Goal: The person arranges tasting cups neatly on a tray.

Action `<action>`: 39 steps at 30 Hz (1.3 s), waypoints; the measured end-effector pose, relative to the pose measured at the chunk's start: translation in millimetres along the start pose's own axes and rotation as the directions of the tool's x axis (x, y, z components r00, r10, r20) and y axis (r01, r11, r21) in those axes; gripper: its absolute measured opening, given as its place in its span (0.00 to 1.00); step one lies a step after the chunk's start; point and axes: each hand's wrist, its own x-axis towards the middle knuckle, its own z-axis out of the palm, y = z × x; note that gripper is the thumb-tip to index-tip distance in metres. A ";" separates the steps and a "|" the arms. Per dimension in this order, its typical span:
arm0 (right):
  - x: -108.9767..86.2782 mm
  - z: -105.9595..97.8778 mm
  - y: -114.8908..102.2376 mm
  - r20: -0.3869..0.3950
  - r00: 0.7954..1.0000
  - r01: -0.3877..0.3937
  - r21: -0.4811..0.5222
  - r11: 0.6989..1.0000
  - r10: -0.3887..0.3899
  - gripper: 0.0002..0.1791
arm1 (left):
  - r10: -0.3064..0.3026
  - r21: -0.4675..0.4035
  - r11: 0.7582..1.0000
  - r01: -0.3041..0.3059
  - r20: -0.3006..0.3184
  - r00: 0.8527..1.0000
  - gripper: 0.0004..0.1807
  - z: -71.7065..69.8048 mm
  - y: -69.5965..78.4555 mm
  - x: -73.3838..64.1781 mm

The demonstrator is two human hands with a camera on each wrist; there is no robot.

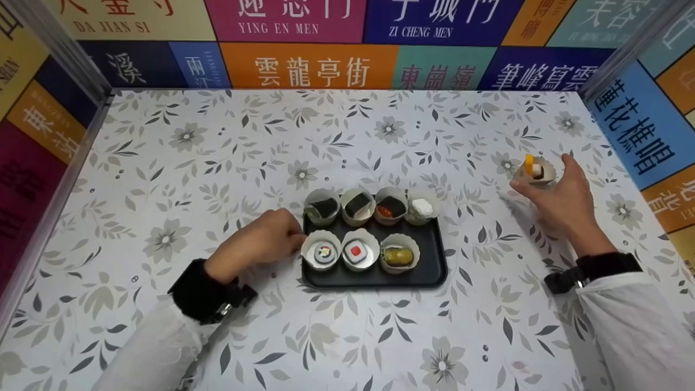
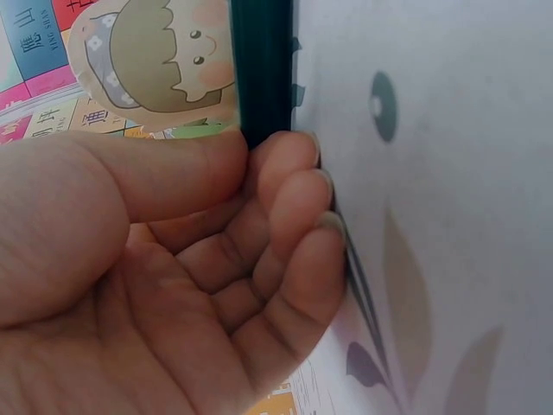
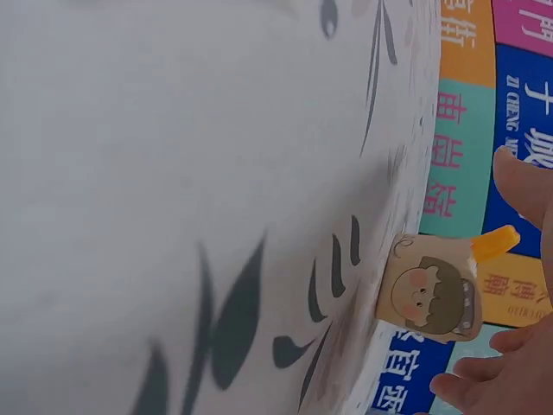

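My left hand (image 1: 263,239) pinches the left edge of a black tray (image 1: 431,263) between thumb and curled fingers; the left wrist view shows the tray's dark side (image 2: 263,69) at the thumb tip. Paper cups stand on the tray, holding toy-like sushi: two round rolls, a green-brown piece (image 1: 398,256), dark-wrapped pieces and a white one (image 1: 421,207). At the far right, my right hand (image 1: 567,203) is spread around a lone paper cup (image 3: 432,290) with a yellow-topped sushi piece (image 1: 529,164). In the right wrist view, a gap shows between fingers and cup.
A white tablecloth with grey flowers and leaves (image 1: 217,152) covers the table. Colourful panels with Chinese writing (image 1: 309,65) stand along the back and both sides. The tray's front right part (image 1: 429,274) has no cup on it.
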 end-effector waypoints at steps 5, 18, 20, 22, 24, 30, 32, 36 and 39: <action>14.3 3.7 3.0 0.022 0.998 -0.052 0.066 0.996 0.050 0.72 | -0.013 0.004 1.000 0.013 0.006 1.000 0.21 -1.0 1.5 -0.2; 26.2 7.6 4.9 0.011 0.997 -0.079 0.087 0.993 0.079 0.64 | -0.025 -0.004 1.000 0.025 0.015 1.000 0.22 -0.7 2.8 0.4; 27.1 7.7 6.0 0.002 0.997 -0.081 0.083 0.993 0.081 0.61 | -0.017 -0.002 1.000 0.017 0.011 1.000 0.22 -0.3 2.9 0.5; 27.6 7.7 6.8 -0.004 0.997 -0.077 0.082 0.994 0.077 0.58 | -0.002 -0.001 1.000 0.002 0.006 1.000 0.23 0.2 2.7 0.5; 27.8 7.7 7.3 -0.009 0.997 -0.076 0.080 0.994 0.077 0.56 | 0.016 0.002 1.000 -0.016 0.000 1.000 0.24 0.7 2.3 0.5; 26.4 8.6 6.1 -0.023 0.995 -0.093 0.066 0.993 0.095 0.53 | 0.039 0.013 0.999 -0.039 -0.013 0.999 0.23 1.1 1.5 0.0; 25.2 9.0 5.3 -0.026 0.995 -0.091 0.064 0.994 0.093 0.53 | 0.031 0.011 0.999 -0.031 -0.010 0.999 0.22 1.0 1.5 -0.3; 22.2 9.4 4.1 -0.028 0.997 -0.077 0.059 0.995 0.079 0.51 | 0.012 0.004 1.000 -0.012 -0.004 1.000 0.22 0.7 1.2 -0.5; 18.7 9.0 3.2 -0.030 0.997 -0.069 0.068 0.995 0.071 0.51 | 0.003 0.002 1.000 -0.003 0.000 1.000 0.21 0.6 0.8 -0.5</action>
